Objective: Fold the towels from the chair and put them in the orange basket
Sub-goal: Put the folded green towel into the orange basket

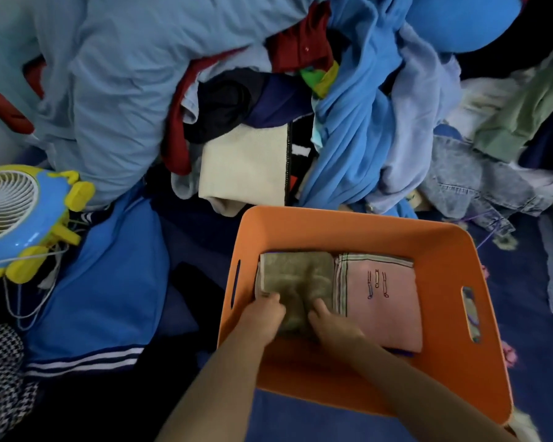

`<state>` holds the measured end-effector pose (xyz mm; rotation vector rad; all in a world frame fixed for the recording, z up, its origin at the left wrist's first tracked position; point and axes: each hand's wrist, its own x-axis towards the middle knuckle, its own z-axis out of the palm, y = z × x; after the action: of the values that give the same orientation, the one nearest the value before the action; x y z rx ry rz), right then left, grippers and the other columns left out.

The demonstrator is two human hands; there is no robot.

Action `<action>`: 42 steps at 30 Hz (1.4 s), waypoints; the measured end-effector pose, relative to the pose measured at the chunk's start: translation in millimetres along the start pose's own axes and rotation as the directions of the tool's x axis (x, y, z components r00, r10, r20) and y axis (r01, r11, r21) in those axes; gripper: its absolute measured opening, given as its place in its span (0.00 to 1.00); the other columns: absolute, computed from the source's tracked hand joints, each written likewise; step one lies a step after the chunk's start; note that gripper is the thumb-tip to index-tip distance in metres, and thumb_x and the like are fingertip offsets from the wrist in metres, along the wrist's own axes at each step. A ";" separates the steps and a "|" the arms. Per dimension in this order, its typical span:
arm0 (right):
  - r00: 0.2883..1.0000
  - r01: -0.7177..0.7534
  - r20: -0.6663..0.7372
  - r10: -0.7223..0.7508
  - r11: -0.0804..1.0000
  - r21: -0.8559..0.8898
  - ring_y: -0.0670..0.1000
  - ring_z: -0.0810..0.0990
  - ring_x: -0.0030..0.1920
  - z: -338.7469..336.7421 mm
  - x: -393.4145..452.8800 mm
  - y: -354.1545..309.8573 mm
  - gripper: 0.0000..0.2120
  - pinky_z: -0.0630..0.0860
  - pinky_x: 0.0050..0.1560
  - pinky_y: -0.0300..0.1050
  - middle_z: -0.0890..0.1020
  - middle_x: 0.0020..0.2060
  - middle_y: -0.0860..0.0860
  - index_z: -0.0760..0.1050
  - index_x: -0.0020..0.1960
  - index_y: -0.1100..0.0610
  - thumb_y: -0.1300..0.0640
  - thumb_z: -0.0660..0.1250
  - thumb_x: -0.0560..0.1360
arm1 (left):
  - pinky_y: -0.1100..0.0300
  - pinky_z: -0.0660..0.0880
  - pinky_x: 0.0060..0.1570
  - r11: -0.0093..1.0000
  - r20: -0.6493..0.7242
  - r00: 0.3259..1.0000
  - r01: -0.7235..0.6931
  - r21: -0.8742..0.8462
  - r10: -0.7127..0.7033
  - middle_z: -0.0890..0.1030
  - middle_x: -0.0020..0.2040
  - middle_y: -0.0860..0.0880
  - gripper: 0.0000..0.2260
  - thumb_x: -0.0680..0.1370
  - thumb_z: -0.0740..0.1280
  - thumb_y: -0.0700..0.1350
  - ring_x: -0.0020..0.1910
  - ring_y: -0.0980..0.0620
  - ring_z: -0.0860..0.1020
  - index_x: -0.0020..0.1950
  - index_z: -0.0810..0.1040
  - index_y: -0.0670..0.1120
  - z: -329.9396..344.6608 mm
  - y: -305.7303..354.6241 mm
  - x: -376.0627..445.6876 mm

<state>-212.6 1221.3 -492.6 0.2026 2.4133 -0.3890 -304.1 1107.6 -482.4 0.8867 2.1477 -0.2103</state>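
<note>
An orange basket (444,250) stands on the dark blue floor in front of me. Inside it, a folded olive-green towel (296,275) lies at the left and a folded pink towel (383,298) with a striped edge lies beside it at the right. Both my hands are down in the basket at the near edge of the olive towel. My left hand (262,317) grips its left corner, fingers curled over the cloth. My right hand (331,323) grips its right near part, close to the pink towel.
A large heap of clothes and cloths fills the area behind the basket, with a cream folded cloth (243,164) just beyond its far rim. A blue and yellow fan (16,215) with trailing white cords lies at the left. Blue garments cover the floor at the left.
</note>
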 end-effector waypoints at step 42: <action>0.796 -0.161 -0.261 0.546 0.606 0.779 0.61 0.74 0.60 -11.6 89.4 29.4 0.33 0.72 0.57 0.51 0.74 0.62 0.61 0.48 0.74 0.58 0.55 0.63 0.76 | 0.56 0.75 0.49 0.710 -0.069 0.907 0.276 -0.647 -0.416 0.77 0.58 0.43 0.24 0.77 0.63 0.40 0.57 0.45 0.78 0.70 0.57 0.40 13.3 -4.7 50.7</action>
<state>-280.4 1256.8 -548.7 1.2876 2.4343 -1.2230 -321.7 1125.3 -528.7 0.1031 2.3381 0.4267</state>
